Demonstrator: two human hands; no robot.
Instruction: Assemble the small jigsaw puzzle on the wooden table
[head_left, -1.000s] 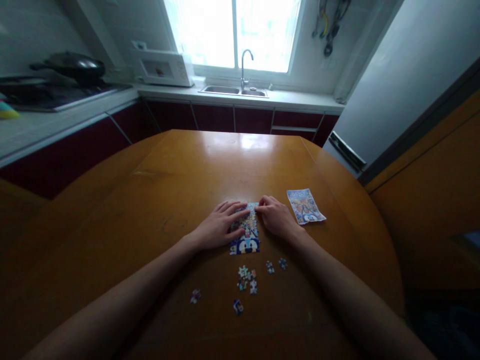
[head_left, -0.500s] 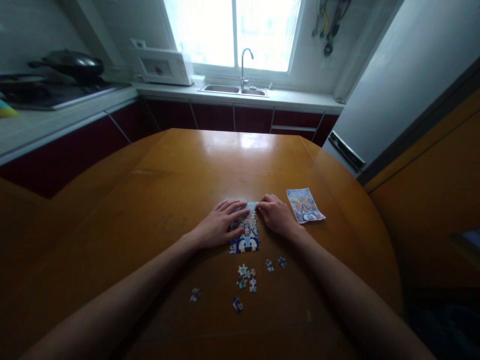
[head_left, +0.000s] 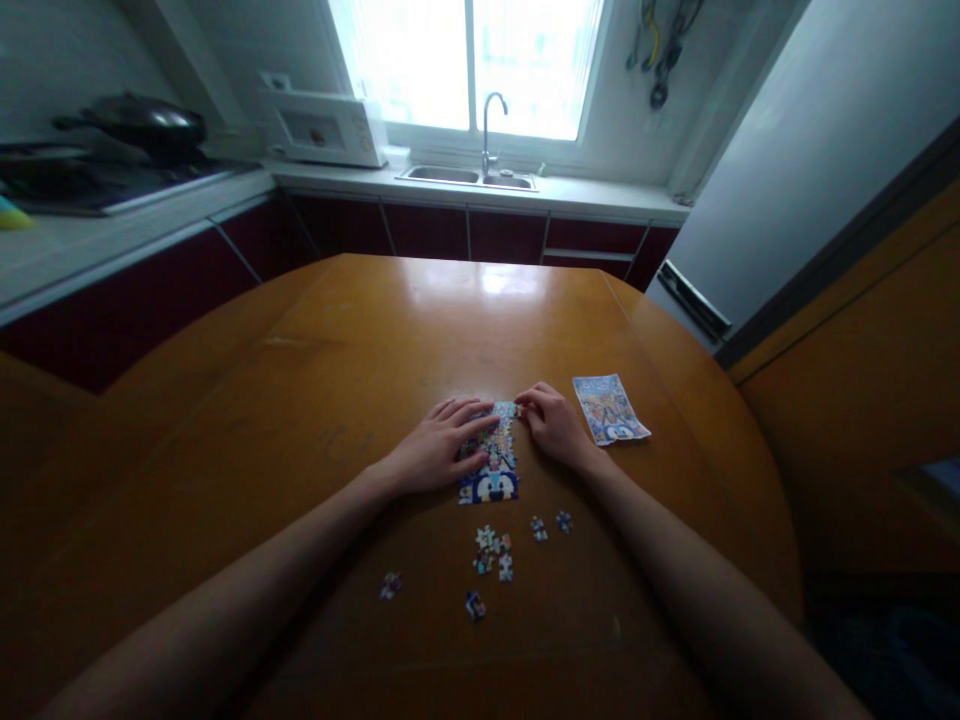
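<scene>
A partly assembled jigsaw puzzle [head_left: 495,487] lies on the wooden table, a blue cartoon face along its near edge. My left hand [head_left: 439,447] rests flat over its left side, fingers spread, hiding part of the picture. At the puzzle's far right corner, my right hand [head_left: 551,420] pinches a small puzzle piece [head_left: 518,410] between thumb and fingertips. Several loose pieces [head_left: 486,538] sit in a cluster just below the puzzle. Others lie apart: two pieces [head_left: 539,528] to the right, one piece [head_left: 390,585] to the left, and a dark blue piece [head_left: 475,605] nearer me.
A creased picture sheet [head_left: 611,409] lies right of my right hand. The wooden table [head_left: 360,340] has a rounded outline. Beyond it are a counter with a sink [head_left: 442,175], a microwave [head_left: 326,130] and a pan [head_left: 142,122]; a fridge [head_left: 810,150] stands at the right.
My right hand has shifted slightly right and away from the puzzle's edge, and the piece at its fingertips now shows. My left hand stays in place.
</scene>
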